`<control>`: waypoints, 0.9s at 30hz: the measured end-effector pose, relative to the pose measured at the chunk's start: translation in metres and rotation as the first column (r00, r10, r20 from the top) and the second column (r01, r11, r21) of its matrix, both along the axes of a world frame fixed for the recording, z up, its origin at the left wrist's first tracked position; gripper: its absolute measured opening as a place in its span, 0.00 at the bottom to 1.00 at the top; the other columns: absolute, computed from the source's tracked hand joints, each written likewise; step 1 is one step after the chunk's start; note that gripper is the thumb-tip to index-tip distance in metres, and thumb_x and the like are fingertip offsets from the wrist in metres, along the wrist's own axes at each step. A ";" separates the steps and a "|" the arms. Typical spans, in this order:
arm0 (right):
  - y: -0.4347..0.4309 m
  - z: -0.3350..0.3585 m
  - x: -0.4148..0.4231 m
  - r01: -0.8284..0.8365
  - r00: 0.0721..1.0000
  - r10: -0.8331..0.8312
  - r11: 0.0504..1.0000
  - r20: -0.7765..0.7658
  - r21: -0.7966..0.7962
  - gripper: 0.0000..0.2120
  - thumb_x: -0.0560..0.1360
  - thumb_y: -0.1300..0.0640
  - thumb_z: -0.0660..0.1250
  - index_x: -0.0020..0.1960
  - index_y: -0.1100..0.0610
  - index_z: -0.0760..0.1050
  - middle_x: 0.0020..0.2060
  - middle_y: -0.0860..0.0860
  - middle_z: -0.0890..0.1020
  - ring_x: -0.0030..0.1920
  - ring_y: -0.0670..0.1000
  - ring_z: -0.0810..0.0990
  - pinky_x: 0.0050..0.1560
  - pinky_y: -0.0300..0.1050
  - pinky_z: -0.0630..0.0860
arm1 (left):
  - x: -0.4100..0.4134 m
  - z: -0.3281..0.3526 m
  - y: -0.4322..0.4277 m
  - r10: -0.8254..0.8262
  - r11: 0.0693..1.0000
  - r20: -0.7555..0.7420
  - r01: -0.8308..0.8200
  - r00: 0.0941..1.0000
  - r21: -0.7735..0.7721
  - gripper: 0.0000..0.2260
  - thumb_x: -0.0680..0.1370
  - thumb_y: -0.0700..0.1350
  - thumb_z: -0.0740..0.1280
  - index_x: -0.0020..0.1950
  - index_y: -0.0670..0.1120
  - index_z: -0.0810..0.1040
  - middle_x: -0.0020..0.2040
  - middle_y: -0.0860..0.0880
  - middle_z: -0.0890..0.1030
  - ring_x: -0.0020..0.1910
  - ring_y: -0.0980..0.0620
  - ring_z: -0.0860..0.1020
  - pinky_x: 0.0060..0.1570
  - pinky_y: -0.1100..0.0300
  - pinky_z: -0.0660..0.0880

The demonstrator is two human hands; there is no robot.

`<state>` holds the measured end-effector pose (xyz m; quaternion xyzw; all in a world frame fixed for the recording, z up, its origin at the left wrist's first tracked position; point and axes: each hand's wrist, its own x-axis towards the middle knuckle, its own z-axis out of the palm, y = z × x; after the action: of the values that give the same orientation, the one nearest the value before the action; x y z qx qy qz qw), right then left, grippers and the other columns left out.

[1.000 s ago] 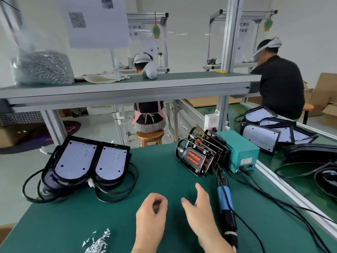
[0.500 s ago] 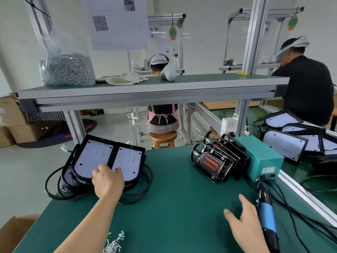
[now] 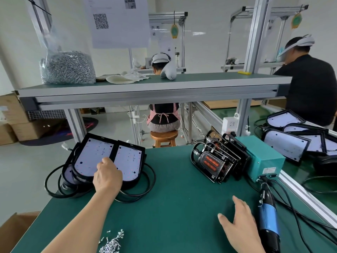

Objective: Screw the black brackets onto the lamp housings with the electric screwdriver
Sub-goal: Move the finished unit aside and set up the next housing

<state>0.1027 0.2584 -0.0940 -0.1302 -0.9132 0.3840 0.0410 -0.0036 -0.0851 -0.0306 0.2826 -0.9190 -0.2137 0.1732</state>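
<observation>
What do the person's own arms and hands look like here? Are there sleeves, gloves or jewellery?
Both forearms are bare as far as the picture reaches, and no sleeve edge is in view. The left hand and the right hand wear no gloves. No watch, bracelet or ring shows on the sides that face the camera.

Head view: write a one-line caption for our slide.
Left hand holds a lamp housing; right hand open beside the electric screwdriver on the green bench.
</observation>
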 end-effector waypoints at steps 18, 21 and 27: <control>-0.005 0.002 0.006 0.031 0.999 -0.030 0.997 -0.010 0.074 0.29 0.81 0.52 0.65 0.78 0.61 0.63 0.76 0.56 0.65 0.76 0.58 0.64 0.76 0.51 0.59 | 0.095 -0.034 0.075 -0.168 0.864 -0.154 0.220 0.974 0.453 0.11 0.74 0.41 0.68 0.53 0.45 0.69 0.46 0.46 0.78 0.41 0.43 0.84 0.48 0.44 0.79; -0.008 0.003 0.005 0.018 1.000 -0.017 0.999 -0.022 0.048 0.26 0.83 0.51 0.63 0.76 0.61 0.66 0.76 0.57 0.67 0.76 0.57 0.64 0.76 0.50 0.59 | 0.109 -0.046 0.087 -0.203 0.861 -0.137 0.243 0.970 0.446 0.10 0.74 0.41 0.67 0.51 0.45 0.68 0.49 0.44 0.77 0.43 0.39 0.82 0.49 0.43 0.79; -0.065 0.013 0.010 -0.137 0.990 0.136 0.954 -0.022 -0.266 0.31 0.81 0.40 0.63 0.78 0.54 0.65 0.69 0.48 0.75 0.66 0.49 0.75 0.69 0.44 0.66 | 0.121 -0.050 0.100 -0.242 0.876 -0.168 0.290 0.956 0.387 0.09 0.74 0.41 0.65 0.49 0.46 0.66 0.47 0.47 0.74 0.41 0.41 0.82 0.49 0.45 0.77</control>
<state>0.1125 0.1936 -0.0811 -0.0706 -0.8598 0.5057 -0.0018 0.1177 0.0146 -0.0811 0.1706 -0.8729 -0.4378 0.1317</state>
